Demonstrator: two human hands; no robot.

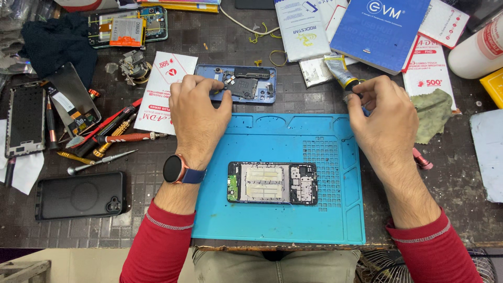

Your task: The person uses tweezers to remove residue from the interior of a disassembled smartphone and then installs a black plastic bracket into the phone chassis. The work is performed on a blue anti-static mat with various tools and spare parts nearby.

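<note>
With the left hand [196, 118] pressing flat on the blue back cover [236, 84] just above the blue repair mat [277, 220], the right hand [380, 118] at the mat's top-right corner should pinch the glue tube [339, 71] cap firmly and twist gently.

This is a phone repair workshop, and I sit at its cluttered dark counter [461, 209]. In front of me lies a blue repair mat [277, 220], and on it an opened phone [272, 182] with its insides bare. Just beyond the mat sits a blue phone back shell [236, 84] with loose parts in it. Left of the mat lie screwdrivers [112, 137], a detached screen [25, 119] and a black phone case [79, 195]. Far beyond the mat, to the left, another stripped phone [128, 26] shows its battery; to the right lie screen-protector packets [435, 63].
</note>
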